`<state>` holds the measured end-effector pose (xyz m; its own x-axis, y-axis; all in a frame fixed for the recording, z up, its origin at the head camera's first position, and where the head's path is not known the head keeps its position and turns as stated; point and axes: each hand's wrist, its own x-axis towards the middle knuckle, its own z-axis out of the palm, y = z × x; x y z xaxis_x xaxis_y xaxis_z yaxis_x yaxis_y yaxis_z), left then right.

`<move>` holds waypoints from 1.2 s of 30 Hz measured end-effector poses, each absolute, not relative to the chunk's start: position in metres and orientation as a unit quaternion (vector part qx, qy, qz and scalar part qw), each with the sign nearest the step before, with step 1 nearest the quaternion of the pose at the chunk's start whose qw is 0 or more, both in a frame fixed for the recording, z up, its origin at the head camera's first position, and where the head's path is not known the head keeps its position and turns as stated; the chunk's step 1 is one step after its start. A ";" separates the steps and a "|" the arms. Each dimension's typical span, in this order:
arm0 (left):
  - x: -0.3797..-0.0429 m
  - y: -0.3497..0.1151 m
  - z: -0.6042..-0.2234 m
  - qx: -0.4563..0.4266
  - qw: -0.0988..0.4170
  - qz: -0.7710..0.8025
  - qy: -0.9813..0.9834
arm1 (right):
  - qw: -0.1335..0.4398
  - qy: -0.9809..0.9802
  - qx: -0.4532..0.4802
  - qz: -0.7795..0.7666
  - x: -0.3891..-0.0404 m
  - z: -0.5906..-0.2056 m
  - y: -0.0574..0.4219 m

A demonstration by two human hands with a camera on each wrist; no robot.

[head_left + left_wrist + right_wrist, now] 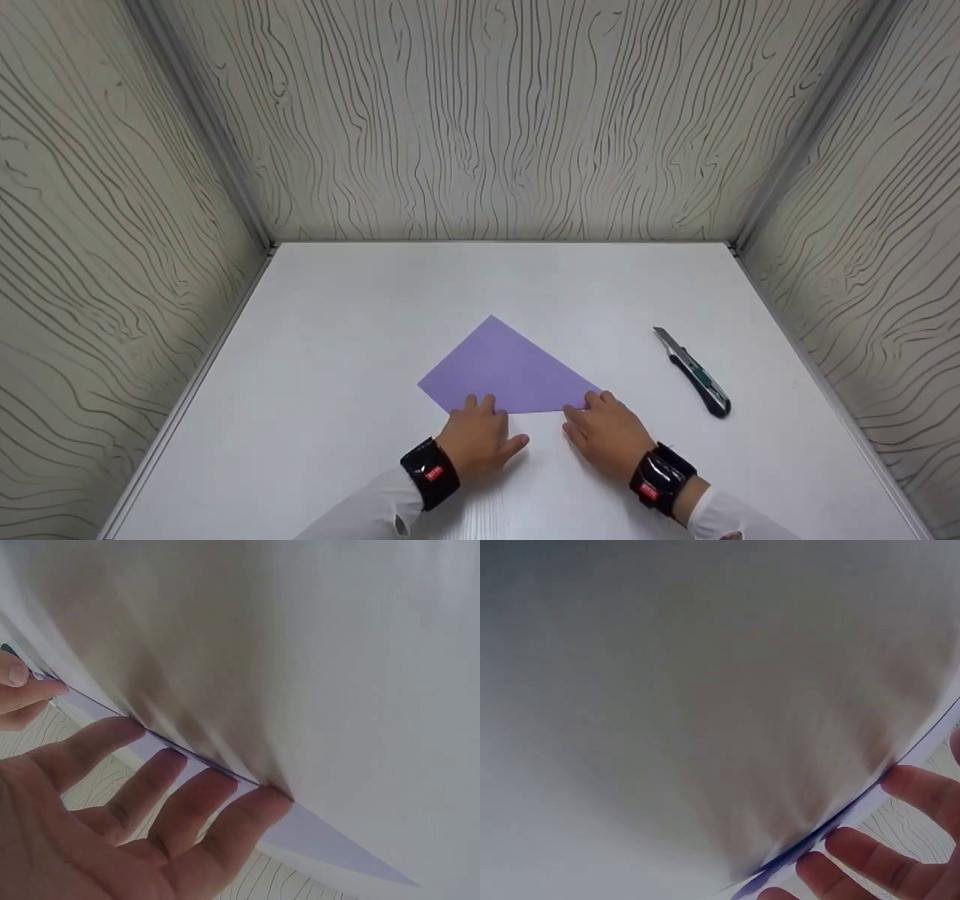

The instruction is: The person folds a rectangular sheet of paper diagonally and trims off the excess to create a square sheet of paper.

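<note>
A sheet of purple paper (502,367) lies on the white table, one corner pointing away from me and a straight edge along the near side. My left hand (476,442) presses its fingertips on that near edge towards the left, thumb held out to the side. On the right, my right hand (611,439) presses its fingertips along the same edge by the right corner, partly covering it. In the left wrist view, the fingers (210,802) line up along the paper's edge. A darker purple strip of the paper (810,840) shows beside the fingertips in the right wrist view.
A utility knife (694,373) with a black and green handle lies to the right of the paper, its metal end pointing away and left. Wood-grain panels (480,120) wall the white table (337,300) at the back and both sides.
</note>
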<state>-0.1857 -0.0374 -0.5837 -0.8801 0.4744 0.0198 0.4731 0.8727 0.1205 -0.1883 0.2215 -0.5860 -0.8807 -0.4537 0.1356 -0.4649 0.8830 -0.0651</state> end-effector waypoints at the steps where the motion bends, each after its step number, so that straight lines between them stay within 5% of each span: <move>1: -0.186 -0.038 -0.584 0.246 0.005 0.062 0.967 | 0.064 -0.967 0.241 0.050 -0.188 -0.586 0.223; 36: -0.207 -0.045 -0.577 0.243 0.005 0.123 0.962 | 0.036 -0.970 0.238 0.044 -0.188 -0.585 0.229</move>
